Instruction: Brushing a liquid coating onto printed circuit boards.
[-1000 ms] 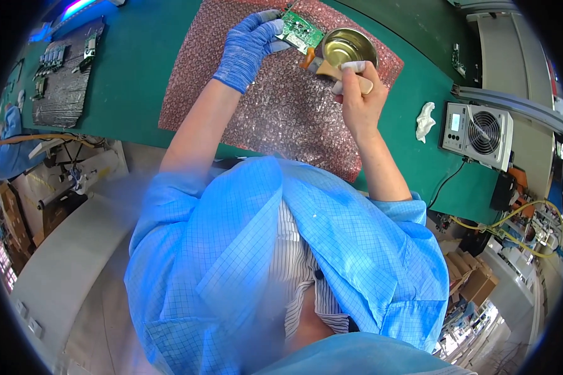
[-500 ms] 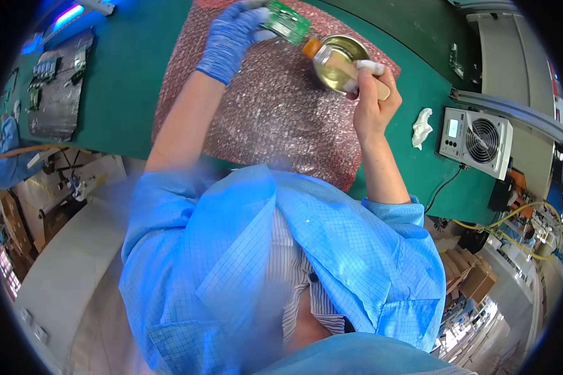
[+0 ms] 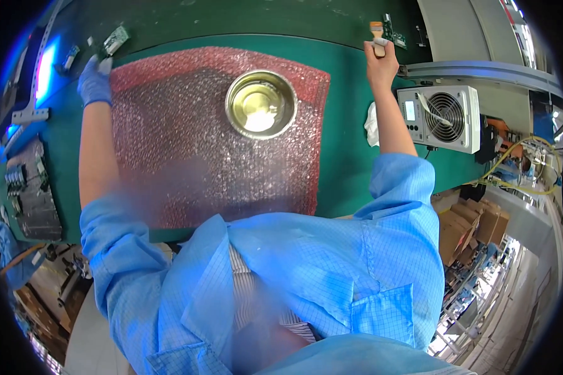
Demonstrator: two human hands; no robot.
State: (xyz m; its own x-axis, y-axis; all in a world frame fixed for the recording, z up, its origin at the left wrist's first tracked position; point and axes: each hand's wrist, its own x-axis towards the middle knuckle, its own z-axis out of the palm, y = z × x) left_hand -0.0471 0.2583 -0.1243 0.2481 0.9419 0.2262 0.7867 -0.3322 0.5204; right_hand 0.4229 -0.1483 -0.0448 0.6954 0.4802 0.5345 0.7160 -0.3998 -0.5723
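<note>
The right hand (image 3: 382,61) is gripping the brush (image 3: 376,30), its fingers clamping the pale handle while the orange end is pointing away beyond them. The brush is probably feeling light, stiff along the handle and soft only at the tip; the bare handle under these fingers is offering the surest hold, though any wetness would be making it slippery. Some green parts (image 3: 393,35) are lying just beyond and right of those fingers.

The gloved left hand (image 3: 96,84) is showing near the far left corner of the sheet (image 3: 181,137); its fingers are standing slightly apart, nothing visible between them. The board (image 3: 115,40) is lying just beyond these fingers, a little to their right. It is likely being light, rigid and fragile, so its edges are making safer holding points than its face.

Between the two hands' fingers, well apart from both, the bowl (image 3: 229,103) is sitting on the sheet, holding yellowish liquid (image 3: 256,100). Its smooth wall is probably being slippery, its rim needing a level hold.
</note>
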